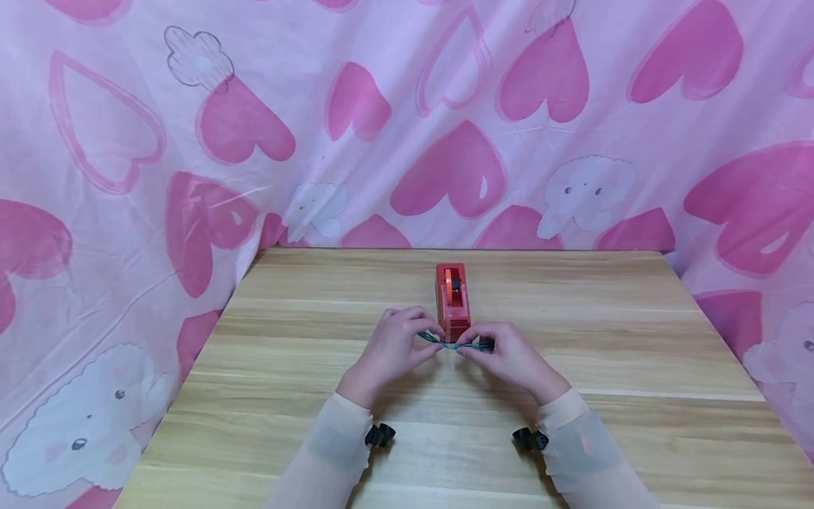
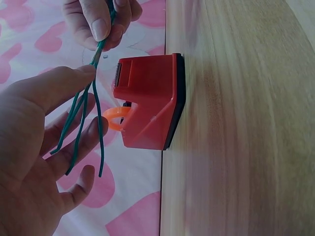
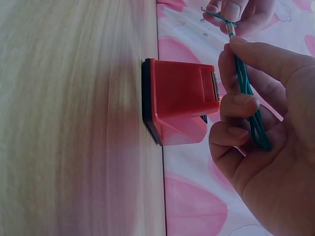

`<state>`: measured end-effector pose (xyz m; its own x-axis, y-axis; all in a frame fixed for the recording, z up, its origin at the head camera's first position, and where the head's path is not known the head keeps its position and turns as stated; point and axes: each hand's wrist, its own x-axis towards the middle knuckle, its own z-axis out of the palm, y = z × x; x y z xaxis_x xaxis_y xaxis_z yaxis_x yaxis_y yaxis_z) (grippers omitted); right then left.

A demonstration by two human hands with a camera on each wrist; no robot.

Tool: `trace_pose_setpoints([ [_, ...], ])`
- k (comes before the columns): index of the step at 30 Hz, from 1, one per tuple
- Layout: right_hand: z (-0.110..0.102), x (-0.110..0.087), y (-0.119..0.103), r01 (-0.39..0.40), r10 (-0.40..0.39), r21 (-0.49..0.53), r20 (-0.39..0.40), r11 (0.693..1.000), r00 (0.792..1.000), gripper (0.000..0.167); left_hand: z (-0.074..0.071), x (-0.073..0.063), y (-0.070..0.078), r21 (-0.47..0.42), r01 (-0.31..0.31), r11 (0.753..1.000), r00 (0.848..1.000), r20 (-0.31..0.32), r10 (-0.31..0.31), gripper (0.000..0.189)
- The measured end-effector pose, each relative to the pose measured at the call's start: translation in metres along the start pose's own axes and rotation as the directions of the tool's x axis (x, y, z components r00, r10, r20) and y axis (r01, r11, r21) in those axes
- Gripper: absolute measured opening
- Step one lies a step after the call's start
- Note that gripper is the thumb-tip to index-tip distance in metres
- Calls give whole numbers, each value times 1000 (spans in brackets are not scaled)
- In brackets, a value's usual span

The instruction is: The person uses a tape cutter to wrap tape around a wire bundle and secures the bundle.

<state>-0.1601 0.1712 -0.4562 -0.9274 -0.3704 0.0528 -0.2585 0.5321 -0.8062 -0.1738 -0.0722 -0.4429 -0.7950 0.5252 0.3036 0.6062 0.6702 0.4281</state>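
Between the two hands, raised off the tabletop (image 1: 445,459), a green cord bundle (image 3: 242,73) is held. Its splayed ends are pinched by thumb and finger of the left hand (image 1: 394,344); its looped length is pinched and cradled by the right hand (image 1: 509,353). Grip on both sides, presumably so the short tan section (image 2: 98,53) is kept exposed and steady. Just beyond, a red tape dispenser (image 2: 152,98) is stood upright, serrated cutter (image 3: 215,86) turned personward, likely for reach. Behind, a heart-print curtain (image 1: 448,170) is hung.
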Motion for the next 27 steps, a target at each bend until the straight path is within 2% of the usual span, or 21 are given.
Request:
trace_pose_setpoints([
  [11, -3, -3, -5, 63, -64, -66, -8, 996, 998, 8, -3, 5, 3, 56, 22, 998, 999, 35, -24, 16],
  [21, -2, -3, -5, 132, -139, -121, -46, 984, 989, 11, -4, 8, 5, 95, 77, 992, 992, 93, -86, 15],
  [27, 1, -4, -5, 157, -165, -108, -71, 982, 984, 13, -3, 6, 5, 116, 81, 990, 990, 107, -94, 15],
])
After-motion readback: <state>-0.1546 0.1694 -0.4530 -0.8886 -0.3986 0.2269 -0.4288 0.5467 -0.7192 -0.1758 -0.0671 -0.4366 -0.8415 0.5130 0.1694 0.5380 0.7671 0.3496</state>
